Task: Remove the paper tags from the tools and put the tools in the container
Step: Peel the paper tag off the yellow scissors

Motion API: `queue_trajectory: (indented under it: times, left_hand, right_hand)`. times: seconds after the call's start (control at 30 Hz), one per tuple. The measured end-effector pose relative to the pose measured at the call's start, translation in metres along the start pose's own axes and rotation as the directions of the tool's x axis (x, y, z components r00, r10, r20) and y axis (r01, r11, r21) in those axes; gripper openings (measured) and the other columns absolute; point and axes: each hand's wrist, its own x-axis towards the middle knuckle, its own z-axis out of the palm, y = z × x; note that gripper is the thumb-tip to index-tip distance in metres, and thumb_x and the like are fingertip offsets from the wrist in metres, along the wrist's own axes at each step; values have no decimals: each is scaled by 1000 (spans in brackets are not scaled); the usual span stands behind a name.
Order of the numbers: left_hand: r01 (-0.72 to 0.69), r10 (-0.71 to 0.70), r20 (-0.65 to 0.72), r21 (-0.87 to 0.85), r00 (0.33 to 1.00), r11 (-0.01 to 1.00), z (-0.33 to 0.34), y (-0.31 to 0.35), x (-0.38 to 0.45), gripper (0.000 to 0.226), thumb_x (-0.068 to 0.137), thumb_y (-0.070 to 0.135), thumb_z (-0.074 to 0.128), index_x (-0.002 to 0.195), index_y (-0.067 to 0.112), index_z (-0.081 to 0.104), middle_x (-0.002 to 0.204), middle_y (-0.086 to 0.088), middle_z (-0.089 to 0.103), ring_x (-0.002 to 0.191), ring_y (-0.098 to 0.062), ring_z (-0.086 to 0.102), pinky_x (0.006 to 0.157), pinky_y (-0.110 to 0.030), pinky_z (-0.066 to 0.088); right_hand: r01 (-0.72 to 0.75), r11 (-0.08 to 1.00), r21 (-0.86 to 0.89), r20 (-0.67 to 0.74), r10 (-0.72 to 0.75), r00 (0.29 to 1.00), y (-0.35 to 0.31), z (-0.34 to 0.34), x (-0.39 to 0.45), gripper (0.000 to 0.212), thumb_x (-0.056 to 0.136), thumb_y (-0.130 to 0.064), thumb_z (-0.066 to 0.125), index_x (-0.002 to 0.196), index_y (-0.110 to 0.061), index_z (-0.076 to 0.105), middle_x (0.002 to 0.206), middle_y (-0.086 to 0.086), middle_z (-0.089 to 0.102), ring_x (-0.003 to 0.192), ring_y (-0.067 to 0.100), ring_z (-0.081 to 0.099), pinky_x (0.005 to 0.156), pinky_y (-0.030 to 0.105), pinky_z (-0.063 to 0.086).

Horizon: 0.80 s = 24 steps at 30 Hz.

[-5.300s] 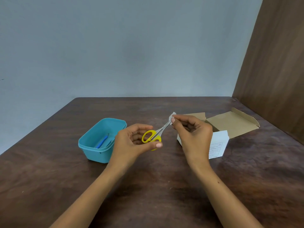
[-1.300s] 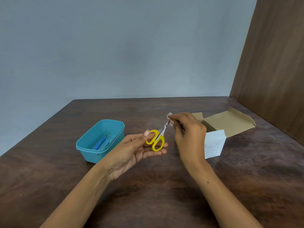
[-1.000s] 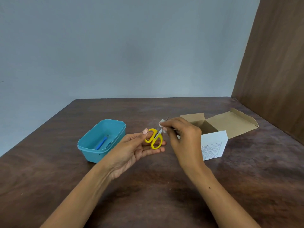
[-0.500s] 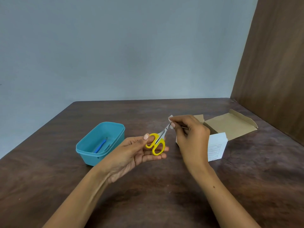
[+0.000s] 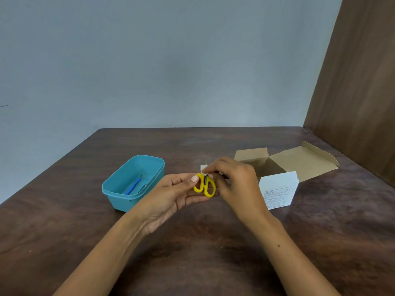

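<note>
The right hand (image 5: 233, 184) has its fingers (image 5: 210, 170) pinched narrow on a small white paper tag (image 5: 203, 168), just above the yellow loops of the scissors (image 5: 204, 185). The left hand (image 5: 171, 196) lies palm up beneath them, its thumb pressing 1 loop against the fingers, so the scissors are held clear of the desk (image 5: 192, 253).

Judging from this, the main risk is the tag tearing and leaving a scrap stuck to the metal, if the pull is too quick or sideways. The pinch sits very close to the blades, so a slip could also nick a fingertip. A hard tug could drag the scissors out of the loose left grip and onto the desk.

To the left of the fingers, near them, stands the teal container (image 5: 133, 181), with a blue-handled tool (image 5: 133, 185) inside and what may be 1 more small tool. Beyond the right hand sits an open cardboard box (image 5: 280, 176).

The blades are almost wholly hidden by the right hand. How the tag is fastened cannot be made out, nor whether the box holds more tools.
</note>
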Motion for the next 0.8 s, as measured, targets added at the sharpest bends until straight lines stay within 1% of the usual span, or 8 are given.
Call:
queue_trajectory:
  times: [0.07,0.13,0.23,0.4,0.5,0.6,0.7,0.8]
  left_hand:
    - [15,-14,-34,43,999,999,-1,-2,1,31,86,11,55,112,-4,63,109,-22,69,101,-28,67,84,-32,57]
    - [23,-17,-75,80,997,997,-2,-3,1,31,80,10,62,108,-2,66,102,-18,72,94,-24,70,78,-29,59]
    - [8,4,-138,91,990,996,-3,-3,2,34,73,9,67,105,-1,67,97,-16,73,84,-18,72,70,-25,59]
    - [-24,49,-258,100,965,995,-6,-4,3,38,68,12,72,104,0,68,94,-15,74,78,-15,71,63,-23,58]
    - [-60,109,-281,177,953,982,-7,-5,3,31,73,10,72,103,2,69,93,-13,75,81,-18,71,65,-23,58]
    - [-100,158,-286,208,945,973,-6,-6,1,21,76,6,70,97,5,72,87,-9,76,77,-14,72,63,-21,58]
    - [-117,181,-305,217,935,969,-4,-7,1,17,77,6,70,92,11,74,84,-8,76,74,-13,72,62,-22,58]
    - [-113,188,-323,236,928,965,-4,-10,2,18,77,5,71,94,10,73,83,-10,76,71,-14,71,60,-22,58]
  right_hand:
    - [-2,999,-35,39,3,999,0,2,-1,17,80,-1,64,87,-14,72,85,-2,69,74,11,63,61,29,53]
    - [-11,999,-49,42,13,999,0,4,-1,18,81,1,67,88,-15,72,87,-2,69,75,12,63,61,31,55]
    - [-32,998,-46,-16,31,999,-1,6,-2,19,79,2,69,88,-14,72,86,-2,69,75,10,63,62,28,54]
    - [-16,1000,-3,-106,15,994,-3,1,0,15,80,0,67,87,-12,71,87,-3,67,77,4,59,64,19,48]
    - [25,1000,-2,-27,-26,999,-5,0,1,15,81,-1,66,88,-13,71,88,-3,65,76,7,59,63,21,49]
    - [69,996,-64,61,-65,996,-6,4,0,17,81,0,65,91,-13,72,89,0,64,74,10,59,60,22,50]
    - [75,995,-68,87,-69,994,-5,5,0,18,80,-2,63,90,-13,73,86,1,64,69,12,59,60,20,46]
    - [64,995,-73,119,-55,991,-4,4,-1,15,79,-5,64,87,-12,74,84,1,64,68,12,60,60,24,51]
